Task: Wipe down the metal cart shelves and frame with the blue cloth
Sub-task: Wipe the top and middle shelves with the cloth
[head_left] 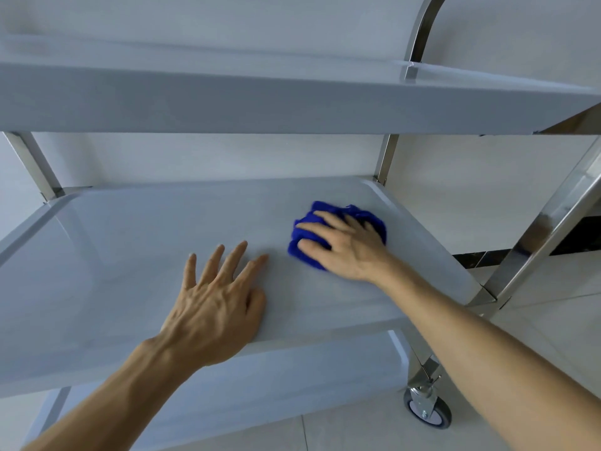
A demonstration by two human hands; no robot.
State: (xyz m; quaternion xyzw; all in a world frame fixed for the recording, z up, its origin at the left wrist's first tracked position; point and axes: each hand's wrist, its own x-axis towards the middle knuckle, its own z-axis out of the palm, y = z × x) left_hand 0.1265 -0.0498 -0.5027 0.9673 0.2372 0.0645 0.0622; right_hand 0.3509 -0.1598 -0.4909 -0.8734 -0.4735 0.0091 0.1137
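Head view: at centre right, the right hand [344,245] presses the bunched blue cloth [338,232] onto the middle shelf [130,255], fingers curled over it. The left hand [218,297], lower centre, lies flat, holding nothing. The cloth looks soft and light; best gripped as a wad.

The cart [540,219] has three pale shelves on a shiny metal frame. On the middle shelf [130,255] a bunched blue cloth [367,216] lies near the right rim, under the right hand [344,245], whose fingers curl over it. The left hand [214,304] rests flat beside it with fingers spread, near the front edge. The top shelf [260,102] and bottom shelf [260,379] seem bare where visible. One caster [427,411] stands on the tiled floor [390,431].
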